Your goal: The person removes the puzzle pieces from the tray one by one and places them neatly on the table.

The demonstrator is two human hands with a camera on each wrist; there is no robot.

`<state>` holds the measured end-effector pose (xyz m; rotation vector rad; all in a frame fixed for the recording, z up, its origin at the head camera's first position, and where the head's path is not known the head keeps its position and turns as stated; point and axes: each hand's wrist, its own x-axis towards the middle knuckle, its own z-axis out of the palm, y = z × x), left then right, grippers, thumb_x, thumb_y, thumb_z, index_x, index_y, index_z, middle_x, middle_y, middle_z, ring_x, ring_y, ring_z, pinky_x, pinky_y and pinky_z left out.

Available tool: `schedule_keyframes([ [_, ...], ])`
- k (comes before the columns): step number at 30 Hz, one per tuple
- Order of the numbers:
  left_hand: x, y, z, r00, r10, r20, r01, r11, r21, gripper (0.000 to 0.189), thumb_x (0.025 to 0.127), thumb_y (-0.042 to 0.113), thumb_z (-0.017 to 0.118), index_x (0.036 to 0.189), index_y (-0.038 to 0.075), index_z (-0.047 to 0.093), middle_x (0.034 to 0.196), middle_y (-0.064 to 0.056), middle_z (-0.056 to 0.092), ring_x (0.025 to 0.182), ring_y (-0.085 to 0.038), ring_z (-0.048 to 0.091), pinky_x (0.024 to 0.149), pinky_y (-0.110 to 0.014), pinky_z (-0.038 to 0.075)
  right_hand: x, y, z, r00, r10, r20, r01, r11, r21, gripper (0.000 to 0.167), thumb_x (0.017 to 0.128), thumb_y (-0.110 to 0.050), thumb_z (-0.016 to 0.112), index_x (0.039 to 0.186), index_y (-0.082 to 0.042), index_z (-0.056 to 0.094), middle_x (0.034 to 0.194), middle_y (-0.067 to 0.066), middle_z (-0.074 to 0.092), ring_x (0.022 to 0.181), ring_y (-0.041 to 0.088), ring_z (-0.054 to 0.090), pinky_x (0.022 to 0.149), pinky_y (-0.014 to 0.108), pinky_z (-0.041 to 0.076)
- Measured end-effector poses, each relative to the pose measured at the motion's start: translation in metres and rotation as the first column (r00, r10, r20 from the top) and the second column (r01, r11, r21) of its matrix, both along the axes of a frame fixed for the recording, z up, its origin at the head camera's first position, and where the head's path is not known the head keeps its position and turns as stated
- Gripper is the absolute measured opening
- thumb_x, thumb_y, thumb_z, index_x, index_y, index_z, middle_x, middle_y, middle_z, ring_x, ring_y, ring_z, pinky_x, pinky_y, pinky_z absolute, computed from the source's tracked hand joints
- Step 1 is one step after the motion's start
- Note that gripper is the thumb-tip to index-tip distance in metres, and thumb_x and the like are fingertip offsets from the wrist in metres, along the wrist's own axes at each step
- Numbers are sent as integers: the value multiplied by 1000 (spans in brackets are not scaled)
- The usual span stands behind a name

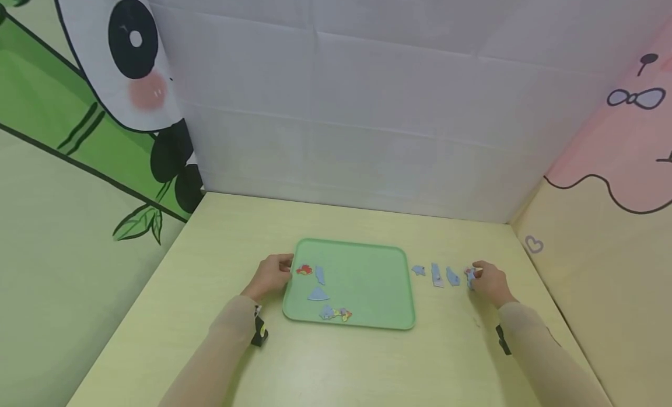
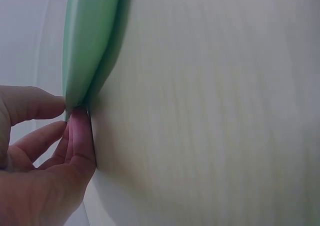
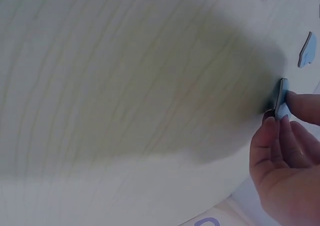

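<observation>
My left hand (image 1: 270,275) is at the left side of a green tray (image 1: 367,284). In the left wrist view its thumb and fingers pinch the tray's rim (image 2: 90,46). On the tray lie a red and yellow puzzle piece (image 1: 304,270), a narrow blue piece (image 1: 320,275), a blue fan-shaped piece (image 1: 318,294), and a small multicoloured cluster (image 1: 336,313) near the front edge. Right of the tray, my right hand (image 1: 492,283) pinches a light-blue puzzle piece (image 3: 281,98) between thumb and fingers, close to the tabletop.
Between the tray and my right hand, puzzle pieces lie in a row: a small one (image 1: 419,270), a long one (image 1: 437,275) and a blue one (image 1: 453,276). The pale wooden table (image 1: 325,366) meets a white back panel (image 1: 357,133); printed panels stand at both sides.
</observation>
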<state>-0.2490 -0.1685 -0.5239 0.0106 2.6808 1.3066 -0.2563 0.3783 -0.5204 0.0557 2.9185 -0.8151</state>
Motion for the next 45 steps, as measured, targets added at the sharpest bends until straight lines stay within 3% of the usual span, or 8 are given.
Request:
schedule_keyframes([
  [6, 0, 0, -1, 1000, -3, -5, 3, 1000, -1, 58, 77, -5, 55, 135, -4, 50, 114, -15, 61, 96, -24, 57, 77, -34, 51, 1, -1, -4, 999, 15, -52, -13, 999, 42, 42, 81, -2, 57, 119, 15, 52, 103, 32, 61, 92, 46, 60, 76, 52, 51],
  [18, -1, 1, -4, 1000, 0, -4, 0, 1000, -5, 59, 77, -5, 55, 135, -4, 49, 114, -14, 61, 95, -24, 57, 76, -34, 51, 4, -3, -5, 998, -22, -63, 25, 999, 40, 41, 82, -4, 59, 119, 13, 53, 104, 30, 62, 94, 47, 58, 79, 55, 48],
  [24, -1, 2, -4, 1000, -1, -7, 1, 1000, -11, 58, 77, -5, 55, 135, -4, 50, 114, -14, 61, 95, -24, 57, 76, -33, 51, 2, -10, 2, 995, 11, -99, -5, 999, 52, 37, 86, -4, 57, 118, 14, 52, 105, 31, 60, 93, 47, 58, 77, 54, 48],
  [32, -1, 0, -3, 1000, 7, 6, -7, 1000, -6, 59, 77, -5, 55, 136, -5, 48, 116, -15, 61, 98, -25, 57, 78, -35, 51, -5, -35, 14, 992, 48, -118, -47, 999, 10, 37, 88, -4, 61, 121, 13, 52, 108, 31, 59, 96, 44, 59, 78, 50, 51],
  [45, -1, 0, 0, 1000, 7, 17, -6, 1000, -3, 60, 78, -4, 54, 137, -4, 47, 118, -16, 59, 100, -26, 56, 79, -35, 51, -11, -99, 36, 970, 181, -161, -190, 981, -44, 37, 89, -9, 63, 121, 9, 55, 111, 27, 59, 98, 39, 58, 83, 49, 49],
])
